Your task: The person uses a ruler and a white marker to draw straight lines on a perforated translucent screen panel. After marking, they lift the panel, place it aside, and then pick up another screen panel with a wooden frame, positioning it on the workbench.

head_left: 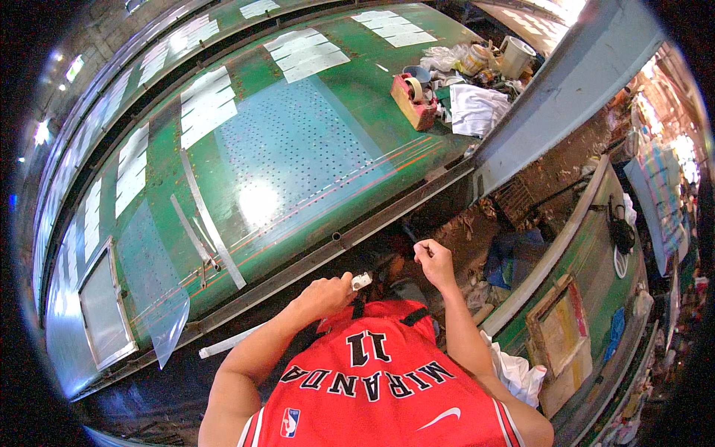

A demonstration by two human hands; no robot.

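Observation:
My left hand (pixel 322 299) is closed around a small whitish piece with dark spots (pixel 361 281), held in front of my red sleeveless jersey (pixel 357 387). To its right my right hand (pixel 435 264) is raised, its fingers curled together; whatever they hold, if anything, is too small to tell. Both hands are on my side of the long green table's metal edge rail (pixel 337 237), apart from it. On that table (pixel 350 97) lies a bluish see-through sheet with rows of dark dots (pixel 290 149). Two pale narrow strips (pixel 211 216) rest left of the sheet.
A red tape dispenser (pixel 414 104), a white cloth (pixel 477 110) and a white bucket (pixel 515 58) crowd the table's far right. Beside them slants a grey metal beam (pixel 566 97). A wood-framed screen (pixel 558 335) leans at right. Another framed screen (pixel 104 305) lies at left.

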